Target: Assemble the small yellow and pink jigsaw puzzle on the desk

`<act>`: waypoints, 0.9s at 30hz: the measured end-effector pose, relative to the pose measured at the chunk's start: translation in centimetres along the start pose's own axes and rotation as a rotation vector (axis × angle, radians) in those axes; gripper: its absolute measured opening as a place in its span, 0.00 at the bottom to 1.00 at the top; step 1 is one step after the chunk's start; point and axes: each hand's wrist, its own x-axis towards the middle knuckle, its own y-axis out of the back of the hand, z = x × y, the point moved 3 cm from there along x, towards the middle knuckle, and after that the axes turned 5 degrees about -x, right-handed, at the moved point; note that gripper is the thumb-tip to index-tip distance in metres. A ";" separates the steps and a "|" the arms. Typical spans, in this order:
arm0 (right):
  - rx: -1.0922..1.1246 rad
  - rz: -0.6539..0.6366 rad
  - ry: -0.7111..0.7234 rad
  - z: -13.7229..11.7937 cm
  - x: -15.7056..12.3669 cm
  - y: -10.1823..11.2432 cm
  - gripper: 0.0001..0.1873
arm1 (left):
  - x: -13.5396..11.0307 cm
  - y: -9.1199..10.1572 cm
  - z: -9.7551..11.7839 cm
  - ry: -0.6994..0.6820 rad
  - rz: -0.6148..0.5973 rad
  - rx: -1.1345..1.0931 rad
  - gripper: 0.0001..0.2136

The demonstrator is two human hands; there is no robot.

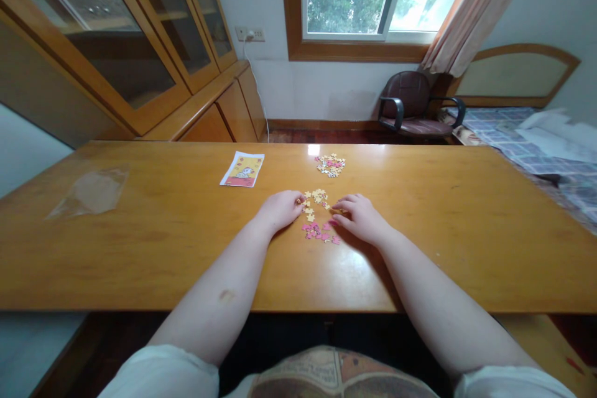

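My left hand rests on the table at the left side of the loose jigsaw puzzle pieces. Its thumb and fingers are closed around a small yellowish puzzle piece, partly hidden by the fingertips. Across from it, my right hand has its fingers curved and parted from the thumb, close to the table. A pink piece lies by its thumb tip. Between the hands are several yellow pieces, and nearer to me is a group of pink pieces.
A mixed heap of pieces lies farther back on the wooden table. A printed picture card lies left of it, and a clear plastic bag at the far left. Beyond the table stands an office chair.
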 end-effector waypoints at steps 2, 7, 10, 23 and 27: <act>-0.004 0.019 -0.015 0.2 0.0 0.2 0.12 | 0.1 0.1 -0.4 0.047 0.015 0.002 0.12; -0.007 0.021 -0.031 0.3 -0.1 0.3 0.11 | -0.1 0.3 -0.4 0.046 0.014 -0.001 0.13; -0.025 0.019 -0.041 0.3 0.0 0.3 0.12 | -0.4 0.6 0.1 -0.002 -0.006 -0.002 0.11; -0.082 -0.054 -0.261 3.1 0.1 0.3 0.09 | 0.4 -0.4 -2.6 0.069 -0.063 -0.096 0.11; -0.053 -0.026 -0.230 2.6 0.6 -0.5 0.09 | 0.5 -0.2 -1.8 0.051 -0.011 -0.132 0.08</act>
